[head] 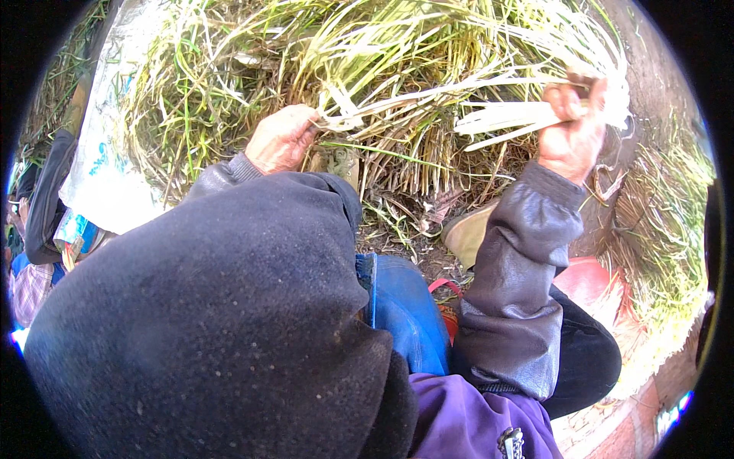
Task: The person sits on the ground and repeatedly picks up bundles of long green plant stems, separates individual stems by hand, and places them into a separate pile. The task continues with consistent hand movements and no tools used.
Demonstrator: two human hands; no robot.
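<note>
A large heap of green and yellowed grass-like stalks (241,69) lies before me. At its near edge, my left hand (284,137) pinches the end of a few thin pale strands (344,120), thumb and fingers together. Those strands stretch rightward across the heap towards my right hand (573,123). My right hand is closed around a bundle of pale, flat stalks (504,117), whose ends point left; longer blades bend around behind that hand. Bright glare hides part of the bundle at the right.
A white sheet (114,155) lies left of the heap, with another person's dark-clothed leg (49,195) beyond. At the right, more stalks (671,229) lie near a red sheet (585,281). A shoe (470,232) rests below the heap.
</note>
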